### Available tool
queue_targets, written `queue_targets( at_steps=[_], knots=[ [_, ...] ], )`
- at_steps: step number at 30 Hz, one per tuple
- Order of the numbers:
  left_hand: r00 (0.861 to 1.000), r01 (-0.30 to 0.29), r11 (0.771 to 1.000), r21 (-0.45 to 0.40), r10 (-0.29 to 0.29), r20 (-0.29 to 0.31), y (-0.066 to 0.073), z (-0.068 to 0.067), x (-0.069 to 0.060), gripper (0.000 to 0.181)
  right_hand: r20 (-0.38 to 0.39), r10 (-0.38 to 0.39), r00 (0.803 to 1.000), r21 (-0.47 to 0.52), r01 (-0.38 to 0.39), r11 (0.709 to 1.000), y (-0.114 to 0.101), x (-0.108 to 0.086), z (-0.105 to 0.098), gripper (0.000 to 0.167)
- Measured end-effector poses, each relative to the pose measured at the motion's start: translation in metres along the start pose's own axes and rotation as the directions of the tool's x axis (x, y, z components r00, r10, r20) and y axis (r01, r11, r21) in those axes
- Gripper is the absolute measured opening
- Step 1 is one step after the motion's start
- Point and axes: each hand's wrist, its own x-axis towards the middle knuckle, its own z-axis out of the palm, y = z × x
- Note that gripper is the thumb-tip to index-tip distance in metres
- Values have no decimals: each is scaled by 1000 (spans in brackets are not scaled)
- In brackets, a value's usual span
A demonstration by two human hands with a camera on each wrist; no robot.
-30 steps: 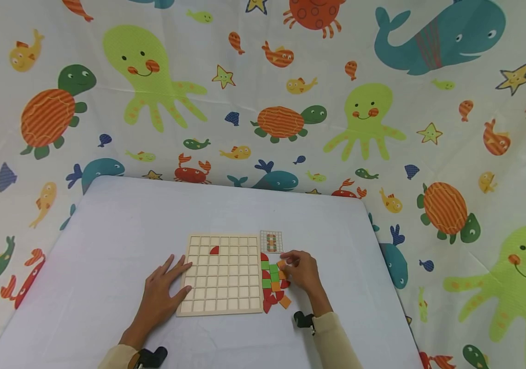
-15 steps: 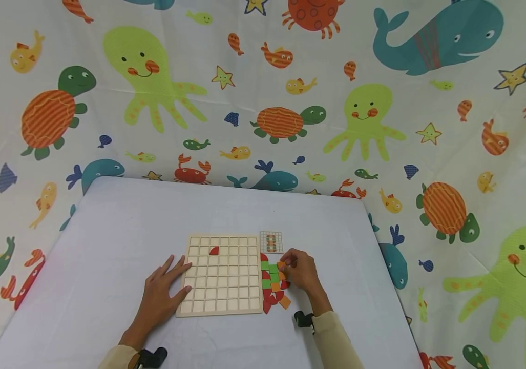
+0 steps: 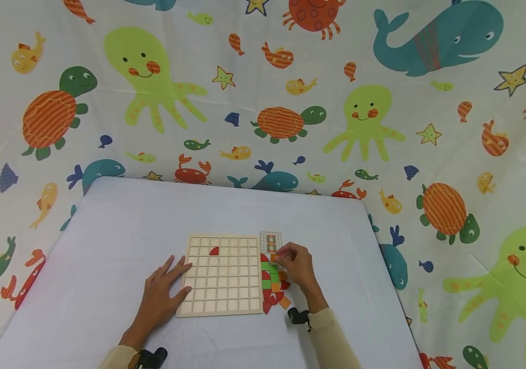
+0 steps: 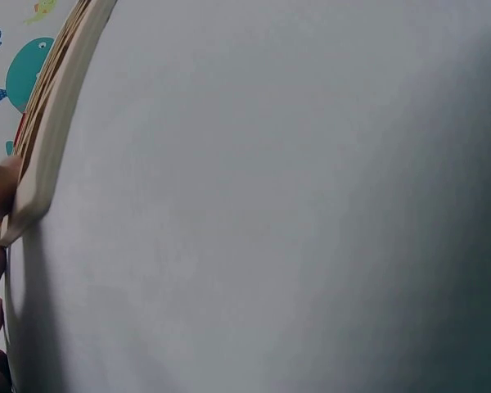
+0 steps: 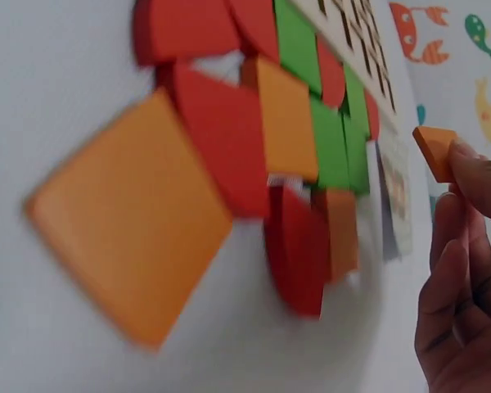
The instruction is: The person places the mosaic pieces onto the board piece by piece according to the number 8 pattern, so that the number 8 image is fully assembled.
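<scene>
My right hand [image 3: 298, 264] pinches an orange square tile [image 5: 435, 150] between thumb and fingertips, raised above the pieces by the small pattern card [image 3: 264, 242]. Below it lies a group of red quarter-round, green square [image 3: 274, 277] and orange square pieces along the board's right side. The wooden grid board [image 3: 226, 291] lies flat, with one red quarter-round piece [image 3: 214, 251] in a cell of its second row. On the board's left edge rests my left hand [image 3: 159, 294], fingers spread, with thumb and fingertips touching the frame.
A white cloth covers the table [image 3: 124, 225]. Behind it hangs a curtain [image 3: 226, 133] printed with sea animals. One orange square piece [image 3: 285, 303] lies at the near end of the group, and red pieces [image 3: 273, 299] touch or overlap beside it.
The right hand has picked up the orange tile from the pieces' right side and moved it left and slightly away, towards the card. The left hand stays on the board.
</scene>
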Motion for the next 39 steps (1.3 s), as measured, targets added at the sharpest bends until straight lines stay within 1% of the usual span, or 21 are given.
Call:
queue_targets(
  at_steps=[4, 9, 13, 16, 21, 23, 27, 31, 34, 39],
  knots=[
    [1000, -2, 1000, 0, 2, -4, -1, 0, -1, 60, 12, -31, 999, 40, 31, 999, -10, 2, 12, 7],
    [1000, 2, 1000, 3, -2, -4, 0, 1, -1, 60, 41, -99, 994, 78, 95, 992, -18, 6, 30, 8],
    [1000, 0, 1000, 1, 0, -3, 0, 1, -1, 60, 58, -158, 986, 66, 154, 986, -23, 10, 45, 9],
    [1000, 2, 1000, 1, -2, 1, 0, 0, -1, 60, 73, -173, 982, 56, 169, 984, -28, 12, 54, 9],
    [1000, 6, 1000, 7, -6, -2, 1, 0, -1, 60, 103, -166, 981, 92, 157, 983, -36, 15, 70, 8],
    [1000, 3, 1000, 9, -3, -9, 2, 0, -1, 60, 108, -170, 979, 110, 159, 981, -38, 16, 76, 8],
    [1000, -4, 1000, 7, 4, -18, 4, -1, 0, 60, 105, -179, 978, 112, 167, 980, -46, 17, 85, 8],
    [1000, -4, 1000, 6, 4, -15, 3, -1, 0, 61, 114, -187, 976, 88, 178, 980, -50, 17, 94, 6],
    [1000, -1, 1000, 7, 1, -11, 3, -1, -1, 60, 118, -166, 979, 65, 159, 985, -51, 20, 101, 5],
    [1000, 2, 1000, 3, -2, -8, 1, 0, -1, 60, 94, -145, 985, 8, 145, 989, -55, 23, 112, 6]
  ],
)
